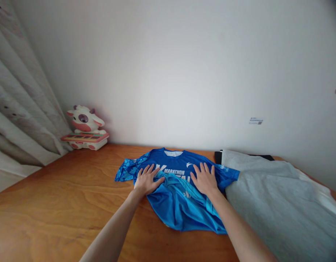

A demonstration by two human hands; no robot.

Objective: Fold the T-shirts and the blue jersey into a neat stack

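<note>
Both hands lie flat with fingers spread, palms pressed down on one blue T-shirt (181,196): the left hand (147,180) on the shirt's left chest area, the right hand (204,179) on its right, neither pinching any cloth. The shirt lies front-up on the wooden tabletop (61,196), collar toward the wall, its lower part bunched and folded up toward the hands in lighter blue creases. Between the hands the white word "MARATHON" can be read, with a small white logo just beside the right hand's fingers; a second line of larger letters beneath is mostly covered by the fold and cannot be read. The one sleeve in clear view, on the left, carries a darker patterned print. Touching the shirt's right sleeve lies one grey garment (277,196), spread wide over the tabletop's right side, with one black item (262,157) showing at its far edge. At the far left corner stands one cow-shaped toy keyboard (85,129), beside a pale curtain (23,109). One small label (256,121) is stuck on the wall, its print too small to read.
</note>
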